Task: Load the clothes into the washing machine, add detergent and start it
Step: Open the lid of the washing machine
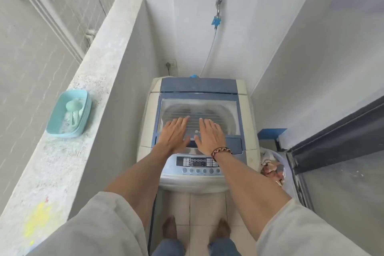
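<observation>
A top-loading washing machine [145, 122] stands in front of me, cream with a blue frame, and its see-through lid [224, 110] is closed. My left hand [175, 134] and my right hand [209, 136] lie flat on the lid's near half, side by side, fingers spread and holding nothing. A braided band circles my right wrist. The control panel [197, 163] with its buttons lies just below my wrists. To the machine's right, a basket of clothes [272, 167] sits on the floor. A teal tub [68, 114] holding a scoop and some white powder rests on the ledge at the left.
A stone ledge [68, 162] runs along the left at waist height. White walls close in behind and to the right. A tap with a blue fitting [217, 16] and hose hangs above the machine; a wall socket [170, 64] sits behind it. A dark door frame [332, 141] is at right.
</observation>
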